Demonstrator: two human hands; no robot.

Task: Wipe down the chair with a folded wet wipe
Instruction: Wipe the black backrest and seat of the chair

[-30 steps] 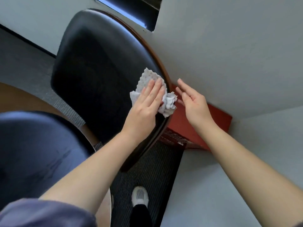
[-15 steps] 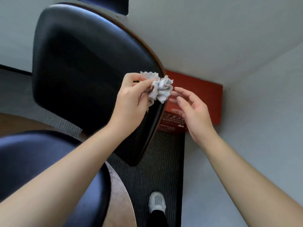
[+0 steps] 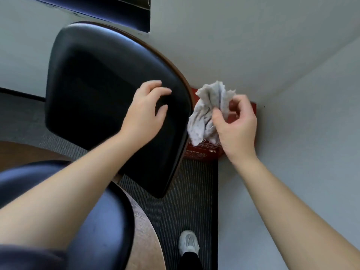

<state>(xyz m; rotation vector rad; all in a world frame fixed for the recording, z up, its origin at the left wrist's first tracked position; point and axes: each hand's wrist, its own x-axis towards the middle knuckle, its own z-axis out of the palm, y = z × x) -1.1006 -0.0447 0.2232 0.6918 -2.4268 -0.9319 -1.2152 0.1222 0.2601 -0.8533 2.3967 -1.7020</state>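
At the lower left of the frame, a dark padded chair seat (image 3: pixel 97 221) with a light wooden edge is seen, partly covered by the left forearm. A dark sleeve (image 3: pixel 29 258) is noted at the bottom left corner.

Above the seat, the black padded chair backrest (image 3: pixel 93 94) fills the left and centre of the frame, and a brown wooden rim is visible along its upper right edge. A dark opening (image 3: pixel 116 12) in the pale wall is recorded at the top of the frame.

The left hand (image 3: pixel 144 112) is placed over the right part of the backrest. Its fingers are spread and loosely curled and nothing is held in it. Contact with the padding cannot be confirmed.

Just right of the backrest's edge, right of centre, the wet wipe (image 3: pixel 206 114) is found bunched and crumpled, not flat. Whether it touches the backrest cannot be told. It is pinched between the thumb and curled fingers of the right hand (image 3: pixel 237 127), which is raised at centre right.

Behind the wipe, a red box (image 3: pixel 202 152) is set on the floor in the corner of the walls. Dark ribbed carpet (image 3: pixel 185 191) is seen below it, and a white shoe (image 3: pixel 188 243) is noted at the bottom centre.
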